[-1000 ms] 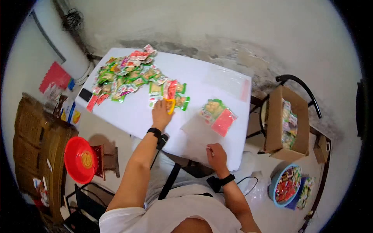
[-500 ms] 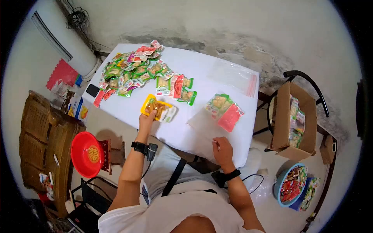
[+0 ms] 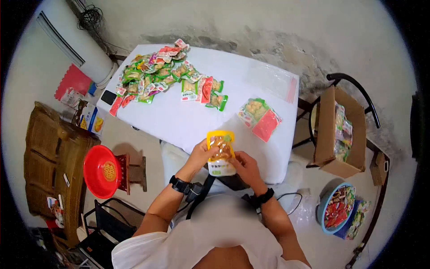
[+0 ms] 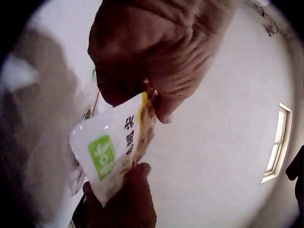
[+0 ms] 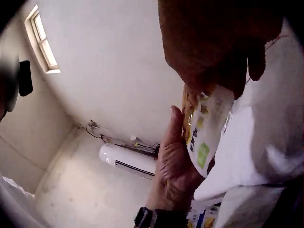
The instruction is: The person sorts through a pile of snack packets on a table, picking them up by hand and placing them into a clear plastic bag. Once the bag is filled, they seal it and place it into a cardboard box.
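A yellow-and-white snack packet with brown food under its clear front is held over the table's near edge. My left hand grips its left side, thumb across the front. From the right, my right hand pinches the packet's edge. In the left wrist view the white end of the packet, with a green label, shows between both hands. The right wrist view has my left hand below the packet and my right hand at its upper end.
Several green, red and white packets lie heaped at the table's far left, beside a black phone. A green packet and a red one lie at the right, near clear plastic bags. A cardboard box and blue basin stand further right.
My left hand took the yellow packet from near the heap and brought it toward the body, turning it upright. My right hand moved left from the table edge and now pinches it too.
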Tool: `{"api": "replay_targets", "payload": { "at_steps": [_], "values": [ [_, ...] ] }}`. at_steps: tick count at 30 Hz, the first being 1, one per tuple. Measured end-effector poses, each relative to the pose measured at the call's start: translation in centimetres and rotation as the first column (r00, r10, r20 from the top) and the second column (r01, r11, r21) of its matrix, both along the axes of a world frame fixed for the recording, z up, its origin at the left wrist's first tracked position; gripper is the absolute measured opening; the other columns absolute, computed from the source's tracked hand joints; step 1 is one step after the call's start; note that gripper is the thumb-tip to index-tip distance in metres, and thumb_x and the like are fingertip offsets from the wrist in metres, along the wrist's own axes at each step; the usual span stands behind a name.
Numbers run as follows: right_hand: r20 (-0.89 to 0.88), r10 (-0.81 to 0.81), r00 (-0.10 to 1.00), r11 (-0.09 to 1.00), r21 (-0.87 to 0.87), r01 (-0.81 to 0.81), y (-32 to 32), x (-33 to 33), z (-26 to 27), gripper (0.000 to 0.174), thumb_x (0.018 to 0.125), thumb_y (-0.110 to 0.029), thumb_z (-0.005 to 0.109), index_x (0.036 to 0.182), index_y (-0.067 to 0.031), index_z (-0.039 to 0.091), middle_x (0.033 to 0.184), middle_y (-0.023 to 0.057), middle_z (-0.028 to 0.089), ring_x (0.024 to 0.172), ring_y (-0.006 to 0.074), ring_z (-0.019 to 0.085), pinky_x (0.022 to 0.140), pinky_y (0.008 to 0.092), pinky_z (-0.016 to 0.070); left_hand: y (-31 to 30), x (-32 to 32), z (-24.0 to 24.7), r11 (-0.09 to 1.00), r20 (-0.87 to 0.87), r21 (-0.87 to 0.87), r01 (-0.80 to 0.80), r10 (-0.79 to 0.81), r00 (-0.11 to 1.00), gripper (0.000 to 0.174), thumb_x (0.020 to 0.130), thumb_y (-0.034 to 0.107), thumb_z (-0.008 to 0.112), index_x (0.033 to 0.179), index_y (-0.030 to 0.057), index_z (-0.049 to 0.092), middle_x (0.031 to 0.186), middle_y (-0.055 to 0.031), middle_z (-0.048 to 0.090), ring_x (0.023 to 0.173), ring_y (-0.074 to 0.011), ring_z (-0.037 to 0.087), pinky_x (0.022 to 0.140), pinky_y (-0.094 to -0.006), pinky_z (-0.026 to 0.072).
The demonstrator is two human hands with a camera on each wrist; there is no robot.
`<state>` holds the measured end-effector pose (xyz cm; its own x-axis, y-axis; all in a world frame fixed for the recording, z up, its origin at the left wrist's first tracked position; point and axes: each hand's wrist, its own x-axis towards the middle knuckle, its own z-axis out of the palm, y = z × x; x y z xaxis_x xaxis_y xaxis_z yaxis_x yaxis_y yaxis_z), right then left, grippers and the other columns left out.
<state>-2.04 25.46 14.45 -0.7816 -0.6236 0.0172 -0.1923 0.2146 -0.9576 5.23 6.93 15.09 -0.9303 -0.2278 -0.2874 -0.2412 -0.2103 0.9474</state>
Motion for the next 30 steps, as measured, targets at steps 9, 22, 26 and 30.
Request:
{"api": "replay_targets", "payload": {
  "at_steps": [9,22,26,30],
  "values": [
    [0.471,0.003,0.882,0.935,-0.314,0.165,-1.7,0.6,-2.3,0.017,0.090,-0.014,0.059,0.100,-0.0006,0.060,0.082,0.0028,0.063,0.073,0.0070,0.055,0.066,0.0207,0.0441,4.2,2.1,-3.0,0.933,-0.034,0.296,-0.206,0.225,0.974,0.036,0.090,0.010,0.057,0.123,0.0009,0.048,0.111,-0.0059,0.060,0.097,-0.0125,0.058,0.085,-0.0278,0.0470],
    [-0.747,0.187,0.638,0.817,0.479,0.322,-0.2,-4.4,-3.5,0.021,0.077,-0.020,0.065,0.092,-0.0092,0.056,0.093,0.0078,0.056,0.090,0.0274,0.054,0.071,0.0390,0.0427,-0.2,5.0,-1.1,0.985,0.284,-0.161,-0.057,0.102,0.954,0.028,0.090,0.018,0.058,0.115,0.0035,0.058,0.091,-0.0006,0.064,0.075,-0.0081,0.057,0.065,-0.0226,0.0470],
    [-0.654,-0.068,0.753,0.932,0.227,0.281,-0.1,-5.1,-3.4,0.012,0.078,-0.016,0.063,0.086,-0.0092,0.056,0.084,0.0080,0.056,0.080,0.0272,0.056,0.066,0.0387,0.0455,0.0,4.4,-0.6,0.988,0.357,-0.094,0.127,-0.085,0.930,0.034,0.090,0.028,0.058,0.118,0.0094,0.057,0.087,0.0010,0.063,0.069,-0.0063,0.053,0.056,-0.0200,0.0433],
    [-0.625,-0.192,0.757,0.959,0.045,0.281,0.1,-4.9,-2.4,0.010,0.081,-0.013,0.061,0.088,-0.0066,0.061,0.081,0.0103,0.057,0.075,0.0301,0.058,0.061,0.0398,0.0470,0.4,1.6,-0.8,0.960,0.353,-0.136,0.244,-0.183,0.917,0.035,0.091,0.027,0.056,0.121,0.0090,0.055,0.091,-0.0005,0.062,0.071,-0.0075,0.055,0.054,-0.0215,0.0448]
  ]
}}
